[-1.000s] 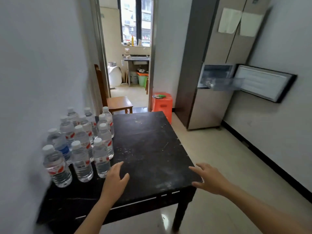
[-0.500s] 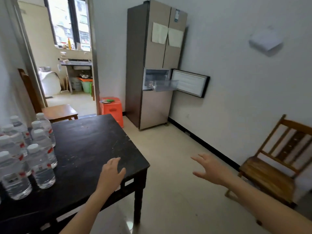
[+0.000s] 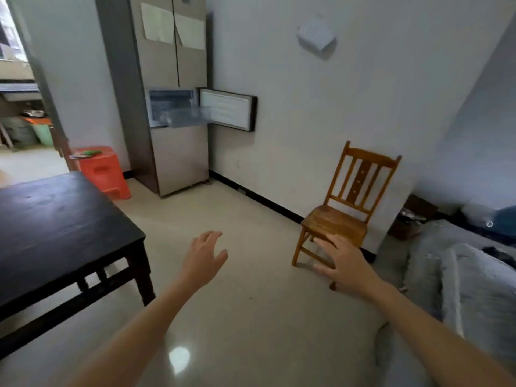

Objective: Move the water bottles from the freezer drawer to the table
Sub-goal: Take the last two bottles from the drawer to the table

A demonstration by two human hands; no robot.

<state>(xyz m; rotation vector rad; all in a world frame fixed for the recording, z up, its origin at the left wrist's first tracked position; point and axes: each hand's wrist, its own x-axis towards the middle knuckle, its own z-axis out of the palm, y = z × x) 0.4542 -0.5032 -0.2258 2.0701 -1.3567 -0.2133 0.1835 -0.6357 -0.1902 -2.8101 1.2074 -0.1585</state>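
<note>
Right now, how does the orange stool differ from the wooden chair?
The orange stool is low, backless and carries small items; the wooden chair is taller, slat-backed, its visible seat bare. The stool stands beside the fridge; the chair stands by the right-hand wall. Both stand upright on the floor.

the clear freezer drawer (image 3: 187,117) juts out, pulled open, from the middle of the tall fridge (image 3: 167,157); the dark wooden table (image 3: 55,219) stands well apart, at left.

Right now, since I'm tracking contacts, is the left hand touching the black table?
Apart. Head view shows bare floor between the left hand and the black table.
</note>
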